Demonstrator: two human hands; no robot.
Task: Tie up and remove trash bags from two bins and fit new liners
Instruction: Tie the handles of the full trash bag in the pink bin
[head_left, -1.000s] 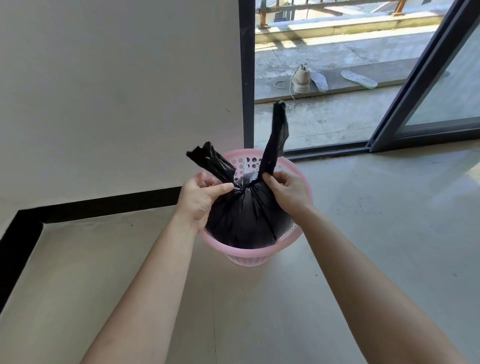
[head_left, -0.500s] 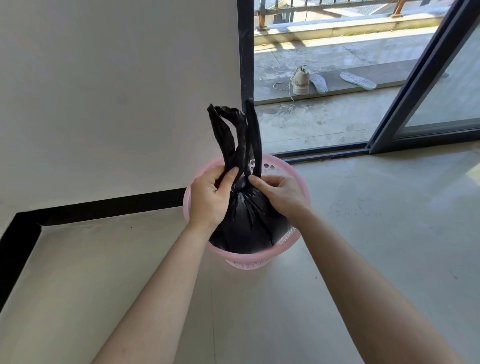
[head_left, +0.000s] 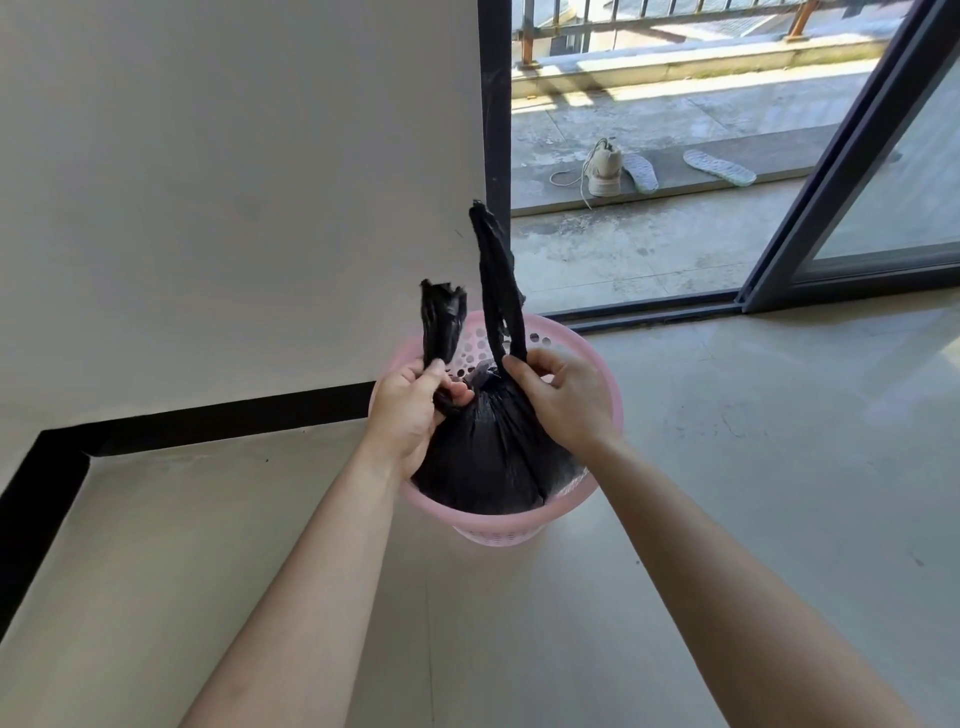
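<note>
A full black trash bag (head_left: 488, 457) sits inside a pink perforated bin (head_left: 602, 384) on the floor, close to the white wall. Its gathered neck ends in two twisted tails that stick up. My left hand (head_left: 410, 410) grips the shorter left tail at its base. My right hand (head_left: 566, 400) pinches the longer right tail, which stands up tall. Both hands rest at the bag's neck, over the bin. A knot at the neck is partly hidden by my fingers.
A white wall with black skirting (head_left: 234, 421) runs behind and left of the bin. An open sliding door (head_left: 852, 171) at the right leads onto a balcony with a shoe (head_left: 605, 169) and two insoles (head_left: 719, 167). Smooth floor stretches to the right and in front.
The two tails, held close together upright half a second ago, are now drawn apart, the left one shorter in my left hand. The view has shifted slightly.
</note>
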